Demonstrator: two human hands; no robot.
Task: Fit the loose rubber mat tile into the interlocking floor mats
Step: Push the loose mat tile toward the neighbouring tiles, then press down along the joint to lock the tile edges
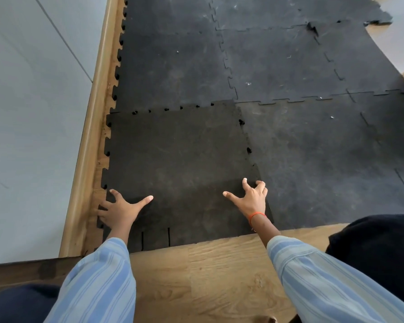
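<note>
The loose rubber mat tile (177, 159) is dark brown-black with toothed edges and lies at the near left corner of the interlocking floor mats (289, 66). Its far and right edges overlap the neighbouring mats, and small gaps show along both seams. My left hand (121, 210) lies flat with spread fingers on the tile's near left corner. At the tile's near right edge, my right hand (252, 197) has its fingers curled over that edge and its thumb stretched out on top.
A wooden skirting board (96, 113) and a pale wall (28, 113) run along the left of the mats. Bare wooden floor (208, 276) lies in front of the tile. My dark-clad knees (378, 248) are at both lower corners. A raised mat corner (313, 27) shows far back.
</note>
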